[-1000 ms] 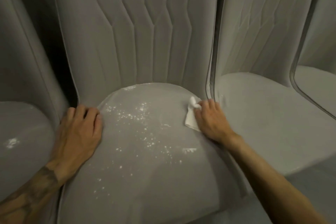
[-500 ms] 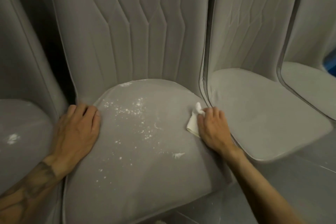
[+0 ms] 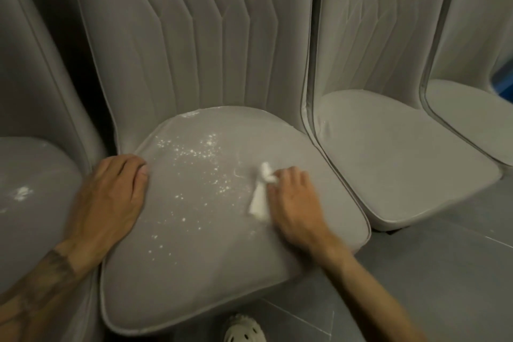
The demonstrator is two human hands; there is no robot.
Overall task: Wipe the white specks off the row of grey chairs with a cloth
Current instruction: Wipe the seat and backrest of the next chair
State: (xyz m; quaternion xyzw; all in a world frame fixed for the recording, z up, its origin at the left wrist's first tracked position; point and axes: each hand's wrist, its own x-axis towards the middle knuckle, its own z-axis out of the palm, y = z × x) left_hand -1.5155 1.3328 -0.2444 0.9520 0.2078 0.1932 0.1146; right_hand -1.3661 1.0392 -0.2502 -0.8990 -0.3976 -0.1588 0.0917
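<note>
**A:** Where are the edges?

**B:** The seat is rounded, with a piped rim. At the rear it meets the backrest. Its right rim sits just beside the right chair, with a thin dark gap between them. The left chair is close on the other side. The front rim overhangs the floor, where a shoe shows.

**A:** Room to move?

**B:** Bare grey seat lies in front of both hands, and between the right hand and the right rim.

**A:** And the cloth?

**B:** The cloth is small, white and crumpled, right of the seat's centre. The right hand's curled fingers hold it down on the seat, and it sticks out on the hand's left side. That hand is blurred.

**A:** The specks?

**B:** The specks lie left of the cloth, between the two hands, and are thickest toward the backrest. The nearest are just beside the cloth.

**A:** The other hand?

**B:** The left hand lies flat with its fingers straight, resting on the seat's left rim. A white patch marks the left chair.
</note>
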